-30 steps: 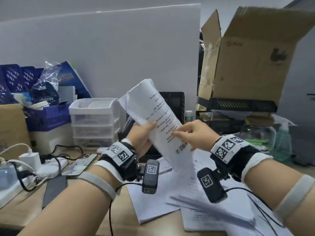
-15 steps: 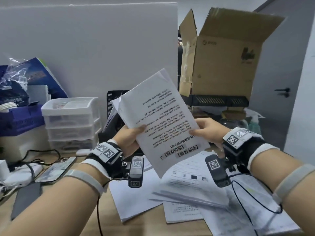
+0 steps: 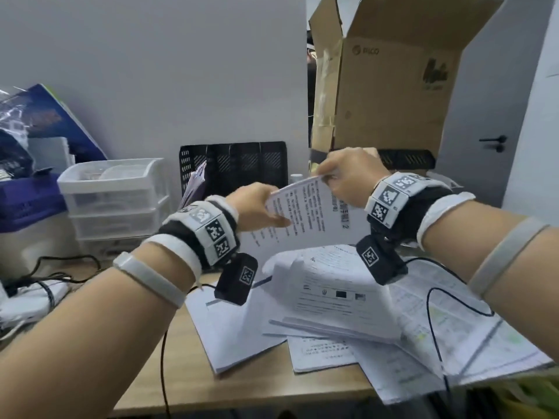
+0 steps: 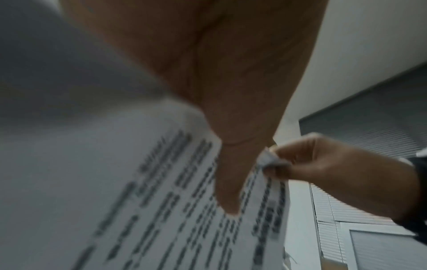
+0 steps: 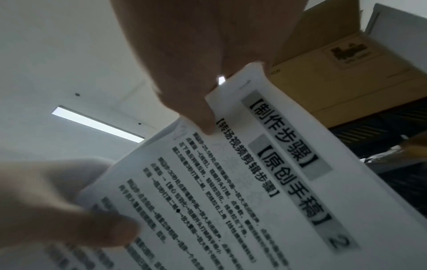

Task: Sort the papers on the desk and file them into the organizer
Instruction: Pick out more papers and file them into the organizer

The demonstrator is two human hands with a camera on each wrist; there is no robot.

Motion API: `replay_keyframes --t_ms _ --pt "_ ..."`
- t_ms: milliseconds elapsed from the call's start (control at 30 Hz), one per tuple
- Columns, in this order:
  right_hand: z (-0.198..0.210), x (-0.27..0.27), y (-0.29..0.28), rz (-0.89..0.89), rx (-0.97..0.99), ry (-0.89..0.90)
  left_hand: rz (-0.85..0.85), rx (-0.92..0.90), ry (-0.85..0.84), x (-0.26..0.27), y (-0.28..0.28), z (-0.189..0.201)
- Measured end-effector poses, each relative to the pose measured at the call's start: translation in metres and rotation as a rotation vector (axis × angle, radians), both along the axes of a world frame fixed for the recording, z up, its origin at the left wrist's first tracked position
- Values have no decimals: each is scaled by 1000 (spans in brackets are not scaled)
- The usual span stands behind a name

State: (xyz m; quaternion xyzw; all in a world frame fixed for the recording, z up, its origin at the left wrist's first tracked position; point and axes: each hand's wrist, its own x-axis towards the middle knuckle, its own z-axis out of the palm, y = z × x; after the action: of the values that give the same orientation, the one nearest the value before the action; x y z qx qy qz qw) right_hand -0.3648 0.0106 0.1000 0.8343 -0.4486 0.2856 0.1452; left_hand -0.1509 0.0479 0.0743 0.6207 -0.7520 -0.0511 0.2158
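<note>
I hold a stapled white printed document (image 3: 311, 219) in the air over the desk, tilted almost flat. My left hand (image 3: 257, 208) grips its left edge, thumb lying on the print (image 4: 227, 201). My right hand (image 3: 348, 176) pinches its far top corner (image 5: 201, 117). The page (image 5: 254, 182) shows bold headings and the number 2. Behind the document stands the black mesh organizer (image 3: 239, 164) against the wall, with some papers in its left slot. A messy pile of loose papers (image 3: 348, 313) lies on the desk under my hands.
White plastic drawers (image 3: 112, 195) stand left of the organizer. An open cardboard box (image 3: 390, 83) sits on a black tray at the right. Purple baskets (image 3: 27, 204), cables and a power strip (image 3: 30, 294) crowd the left. The wooden desk's front edge (image 3: 242, 397) runs below the pile.
The document has dropped from upright to nearly flat and gone forward toward the organizer. My right hand has slid up to its far corner. The view has turned right.
</note>
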Motion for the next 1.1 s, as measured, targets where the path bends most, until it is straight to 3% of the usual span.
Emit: replay_keyframes --t_ms 67,167,267,400,567,700,800,900,1000,1100 --pt "2 6 -1 67 -72 -43 40 28 14 -7 -3 -4" --pt "-3 -2 -10 13 -129 -267 116 -48 149 4 -10 -16" --pt "-18 -24 -20 -133 143 -495 145 -133 410 25 -15 -29" --pt "-51 -37 -25 -157 664 -545 115 -207 758 38 -18 -42" --pt "-77 -33 -31 -127 767 -406 141 -332 849 40 -24 -49" --pt "-84 -38 -34 -87 882 -533 182 -421 979 40 -27 -47" --pt "-84 -42 -33 24 907 -665 144 -264 1153 40 -31 -49" --pt "-83 -43 -30 145 981 -870 26 -36 1189 26 -28 -60" --pt "-86 -44 -24 171 978 -857 -67 136 1148 10 -30 -78" --pt "-88 -55 -20 22 804 -756 -28 344 1138 2 -36 -97"
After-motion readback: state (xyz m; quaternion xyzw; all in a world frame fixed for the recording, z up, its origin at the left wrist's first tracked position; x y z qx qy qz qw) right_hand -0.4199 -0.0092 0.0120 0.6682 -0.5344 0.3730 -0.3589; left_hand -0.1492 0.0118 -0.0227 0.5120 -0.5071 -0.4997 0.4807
